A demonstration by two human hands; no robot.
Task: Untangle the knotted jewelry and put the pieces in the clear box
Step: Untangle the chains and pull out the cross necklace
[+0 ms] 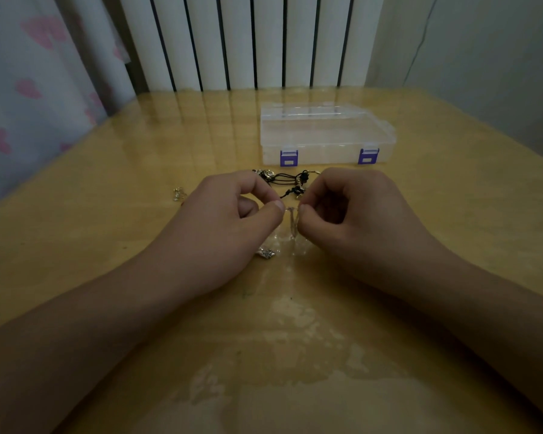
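Chain (292, 220), thin and silvery, hangs in a short loop between the two hands, its long axis running roughly toward the person, down from the pinch to the table (107, 214); the left hand (232, 214) pinches one strand between thumb and forefinger, and the right hand (351, 211) pinches the strand just beside it, so each grip is closed on the same fine piece, fingertips almost touching; in this dim light the links blur, and I cannot say for sure whether a knot sits between the two pinches or lower down. A small silver pendant (266, 254) lies on the table just under the left hand, seemingly at the chain's lower end. Beyond the knuckles lies the black cord tangle (290, 183), with beads and a charm, near both hands and not held; a little gold piece (179, 194) rests apart to the left. The clear box (323, 136) stands farther away, straight ahead and slightly to the right, its lid down and both purple latches (289, 158) facing the person; so it lies nearer the right hand. The next move, as I judge it, turns on pulling the two strands apart sideways, across the chain's length; the box looks still latched, so a hand must free itself to open it before anything goes in.
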